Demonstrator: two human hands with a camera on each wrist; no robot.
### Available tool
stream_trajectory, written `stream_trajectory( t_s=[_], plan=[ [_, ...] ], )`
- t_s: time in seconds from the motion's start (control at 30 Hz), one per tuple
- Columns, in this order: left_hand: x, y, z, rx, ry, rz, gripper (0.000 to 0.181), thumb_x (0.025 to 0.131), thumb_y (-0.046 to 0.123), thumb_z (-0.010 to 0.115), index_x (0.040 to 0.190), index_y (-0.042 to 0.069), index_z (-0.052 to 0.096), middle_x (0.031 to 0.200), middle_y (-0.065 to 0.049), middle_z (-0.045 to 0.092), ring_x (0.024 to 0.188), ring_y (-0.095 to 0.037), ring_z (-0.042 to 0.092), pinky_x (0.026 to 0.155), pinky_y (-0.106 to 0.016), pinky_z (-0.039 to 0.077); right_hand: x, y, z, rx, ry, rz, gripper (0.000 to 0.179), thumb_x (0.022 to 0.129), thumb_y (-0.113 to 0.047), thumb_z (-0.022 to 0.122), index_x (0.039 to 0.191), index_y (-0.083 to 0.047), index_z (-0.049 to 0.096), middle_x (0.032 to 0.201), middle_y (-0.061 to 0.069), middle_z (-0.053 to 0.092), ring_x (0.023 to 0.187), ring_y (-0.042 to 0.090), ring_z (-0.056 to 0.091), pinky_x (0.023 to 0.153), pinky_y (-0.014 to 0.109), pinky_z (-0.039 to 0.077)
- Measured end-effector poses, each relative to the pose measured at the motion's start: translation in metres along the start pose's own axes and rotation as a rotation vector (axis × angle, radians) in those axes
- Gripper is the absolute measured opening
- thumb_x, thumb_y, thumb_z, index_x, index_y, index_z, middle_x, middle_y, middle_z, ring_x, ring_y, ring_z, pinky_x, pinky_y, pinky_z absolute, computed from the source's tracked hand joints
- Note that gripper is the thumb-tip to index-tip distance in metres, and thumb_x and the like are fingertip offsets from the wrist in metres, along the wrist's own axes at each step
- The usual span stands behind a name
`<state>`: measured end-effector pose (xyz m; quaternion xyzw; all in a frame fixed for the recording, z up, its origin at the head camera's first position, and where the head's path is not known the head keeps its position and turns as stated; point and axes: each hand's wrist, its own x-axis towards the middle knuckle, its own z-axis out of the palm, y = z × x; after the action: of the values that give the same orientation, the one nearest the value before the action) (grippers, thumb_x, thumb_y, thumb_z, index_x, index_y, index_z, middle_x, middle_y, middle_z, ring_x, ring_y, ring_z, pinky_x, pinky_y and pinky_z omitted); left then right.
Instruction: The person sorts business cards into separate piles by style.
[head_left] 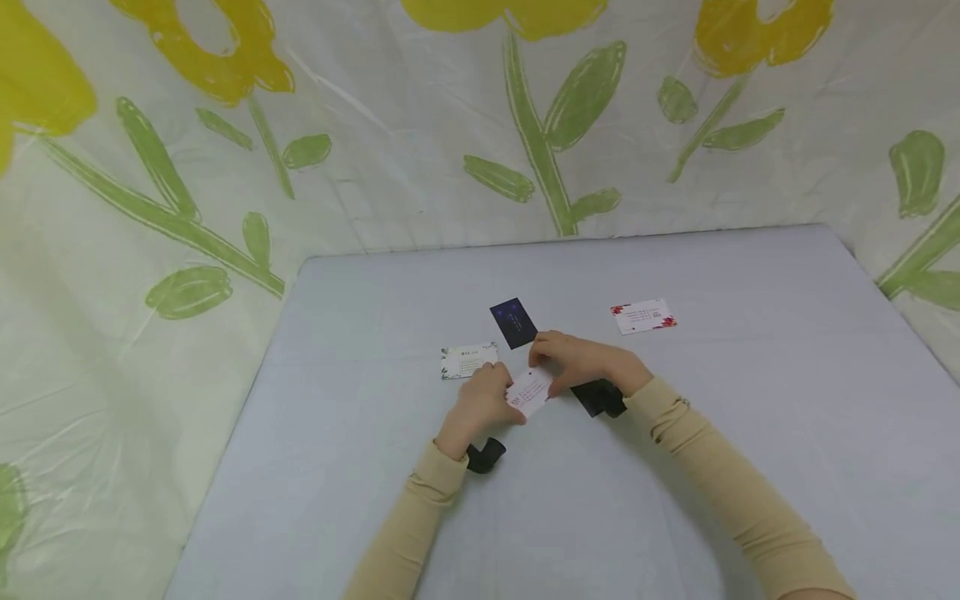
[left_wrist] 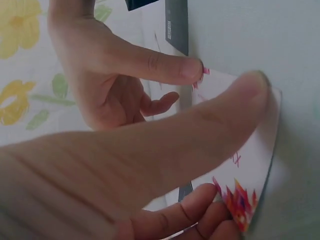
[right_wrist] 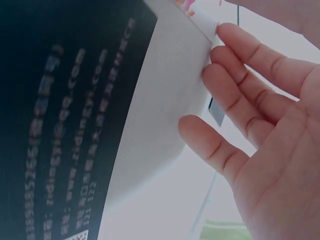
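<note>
A white card with red floral corners is between the two hands near the table's middle. The left hand grips its left end, thumb on the near side; in the left wrist view that thumb lies across the printed face. From the other end, the right hand holds the card, its thumb at a corner. Under the right wrist lies a black card, partly hidden; its pale lettering fills the left of the right wrist view.
A white card with a leafy border lies beside the left hand. Farther back are a dark blue card and another white card with red flowers. A pale cloth covers the table; a flower-printed curtain hangs behind it.
</note>
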<state>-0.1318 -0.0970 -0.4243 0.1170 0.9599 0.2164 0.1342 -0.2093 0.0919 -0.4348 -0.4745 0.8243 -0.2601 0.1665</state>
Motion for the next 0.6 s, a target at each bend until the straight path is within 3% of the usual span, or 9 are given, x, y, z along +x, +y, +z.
stream_trajectory(
  t_s=[0.23,0.47,0.6],
  plan=[
    [0.004,-0.011,0.000,-0.112,0.040,0.110,0.049,0.061,0.011,0.084,0.097,0.003,0.051,0.082,-0.004,0.047,0.076,-0.017,0.044,0.066,-0.028,0.037,-0.003,0.001,0.003,0.109,0.045,0.092,0.043,0.066,-0.007,0.082,0.097,-0.005,0.051,0.094,0.004,0.050,0.090,0.018,0.044,0.084,0.033,0.039],
    [0.019,-0.023,-0.002,-0.254,0.140,0.252,0.028,0.072,-0.006,0.071,0.094,0.002,0.056,0.083,-0.006,0.053,0.076,-0.018,0.047,0.070,-0.029,0.040,-0.010,0.008,0.006,0.258,0.188,0.107,0.021,0.080,-0.001,0.068,0.093,-0.005,0.053,0.088,0.003,0.055,0.077,0.016,0.051,0.068,0.028,0.046],
    [0.031,-0.025,-0.005,-0.355,0.193,0.283,0.017,0.079,-0.009,0.064,0.092,0.000,0.060,0.086,-0.009,0.059,0.079,-0.020,0.052,0.072,-0.030,0.046,-0.014,0.013,0.003,0.327,0.274,0.151,0.013,0.083,-0.002,0.065,0.091,-0.004,0.056,0.085,0.004,0.056,0.072,0.015,0.053,0.065,0.027,0.048]
  ],
)
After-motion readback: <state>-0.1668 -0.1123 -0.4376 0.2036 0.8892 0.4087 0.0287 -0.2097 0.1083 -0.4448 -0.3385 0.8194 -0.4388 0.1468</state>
